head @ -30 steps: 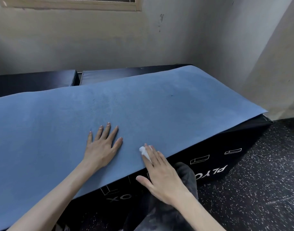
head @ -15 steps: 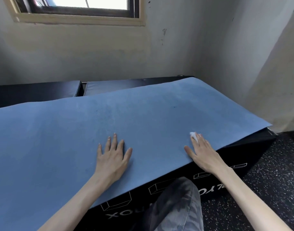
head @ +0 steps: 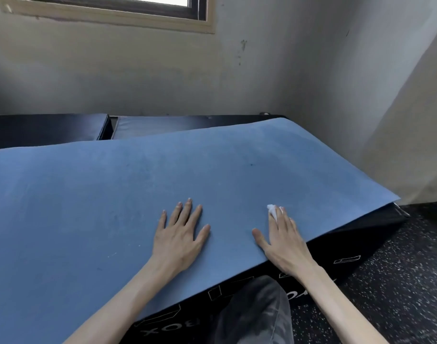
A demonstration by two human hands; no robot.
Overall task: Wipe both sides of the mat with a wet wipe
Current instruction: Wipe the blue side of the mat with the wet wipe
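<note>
Blue rectangular foam mat (head: 138, 194): spread flat over a black padded box (head: 348, 247) with white lettering. Left hand (head: 180, 237): flat on the mat, fingers straight and spread, holding nothing. Right hand (head: 283, 240): straight fingers pressing a small crumpled white wet wipe (head: 272, 210) (mostly hidden beneath them) onto the mat near its front edge.

black box (head: 356, 247) side, upside-down white letters "BOX", rest hidden

Left hand (head: 180, 234) flat with fingers spread, right hand (head: 281, 240) flat near the mat's (head: 88, 199) front edge, both arms outstretched.
</note>
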